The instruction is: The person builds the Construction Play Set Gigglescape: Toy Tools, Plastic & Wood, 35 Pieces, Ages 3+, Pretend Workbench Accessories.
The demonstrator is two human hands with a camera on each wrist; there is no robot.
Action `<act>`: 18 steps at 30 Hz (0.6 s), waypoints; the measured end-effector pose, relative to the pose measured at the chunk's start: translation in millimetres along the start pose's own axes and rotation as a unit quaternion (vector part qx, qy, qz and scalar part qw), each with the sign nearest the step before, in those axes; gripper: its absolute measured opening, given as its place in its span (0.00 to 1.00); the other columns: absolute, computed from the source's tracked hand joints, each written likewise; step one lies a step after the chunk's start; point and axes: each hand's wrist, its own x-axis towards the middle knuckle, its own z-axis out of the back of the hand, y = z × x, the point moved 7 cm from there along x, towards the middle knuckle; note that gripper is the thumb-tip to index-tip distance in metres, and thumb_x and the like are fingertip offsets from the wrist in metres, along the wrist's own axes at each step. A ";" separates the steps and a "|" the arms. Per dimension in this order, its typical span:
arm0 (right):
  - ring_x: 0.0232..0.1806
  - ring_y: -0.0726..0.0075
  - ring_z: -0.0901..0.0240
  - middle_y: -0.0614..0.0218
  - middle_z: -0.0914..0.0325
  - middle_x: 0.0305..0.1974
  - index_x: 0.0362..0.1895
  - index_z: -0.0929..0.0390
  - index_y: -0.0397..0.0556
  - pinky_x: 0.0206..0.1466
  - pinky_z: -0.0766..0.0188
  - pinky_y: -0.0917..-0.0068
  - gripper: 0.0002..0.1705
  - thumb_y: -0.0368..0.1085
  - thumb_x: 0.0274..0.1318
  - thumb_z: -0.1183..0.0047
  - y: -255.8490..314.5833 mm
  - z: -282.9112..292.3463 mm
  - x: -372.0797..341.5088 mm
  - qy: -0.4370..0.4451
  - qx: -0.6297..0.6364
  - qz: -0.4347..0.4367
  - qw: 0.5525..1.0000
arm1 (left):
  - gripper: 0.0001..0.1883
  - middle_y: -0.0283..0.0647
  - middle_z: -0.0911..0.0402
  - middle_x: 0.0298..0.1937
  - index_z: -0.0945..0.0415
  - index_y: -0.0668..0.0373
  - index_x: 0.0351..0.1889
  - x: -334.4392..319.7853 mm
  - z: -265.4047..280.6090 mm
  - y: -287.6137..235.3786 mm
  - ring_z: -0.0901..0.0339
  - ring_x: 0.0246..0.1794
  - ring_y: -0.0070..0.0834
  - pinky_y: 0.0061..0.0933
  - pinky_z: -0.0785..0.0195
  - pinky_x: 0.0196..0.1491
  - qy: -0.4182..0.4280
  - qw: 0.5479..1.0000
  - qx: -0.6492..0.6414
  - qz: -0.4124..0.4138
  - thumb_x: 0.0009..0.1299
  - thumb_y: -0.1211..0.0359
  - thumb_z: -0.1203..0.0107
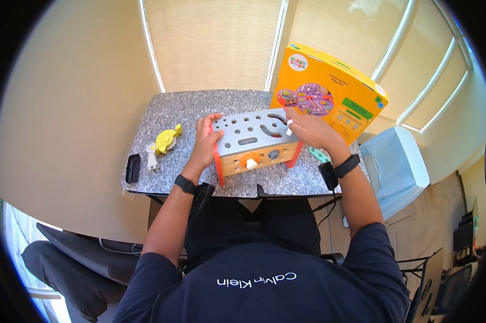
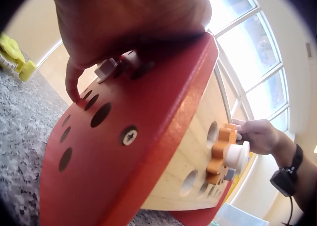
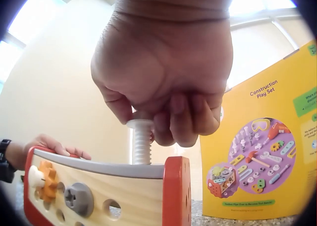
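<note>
A toy workbench point(image 1: 256, 141) with a grey perforated top, wooden front and red ends stands on the table. The left hand point(image 1: 204, 141) grips its left end; in the left wrist view that hand point(image 2: 129, 23) lies over the red end panel point(image 2: 114, 127). The right hand point(image 1: 314, 132) is at the top's right part. In the right wrist view its curled fingers point(image 3: 183, 119) are at the head of a white threaded screw point(image 3: 141, 144) standing upright at the grey top. An orange gear point(image 3: 48, 181) with a white knob and a grey bolt head point(image 3: 79, 199) sit on the front.
A yellow play set box point(image 1: 329, 91) stands behind at the right. On the table's left lie a yellow toy piece point(image 1: 166, 140), a white-grey piece point(image 1: 152, 157) and a black case point(image 1: 132, 168). A teal strip point(image 1: 318, 155) lies right of the workbench, near a blue-white bin point(image 1: 396, 167).
</note>
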 end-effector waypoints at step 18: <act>0.34 0.40 0.19 0.50 0.17 0.29 0.52 0.29 0.44 0.37 0.28 0.44 0.23 0.51 0.73 0.63 11.2 3.4 -3.3 -0.070 -0.101 0.020 0.992 | 0.24 0.46 0.35 0.62 0.29 0.59 0.64 0.6 0.1 3.8 0.39 0.69 0.41 0.38 0.50 0.76 -0.004 1.000 0.001 -0.004 0.68 0.70 0.48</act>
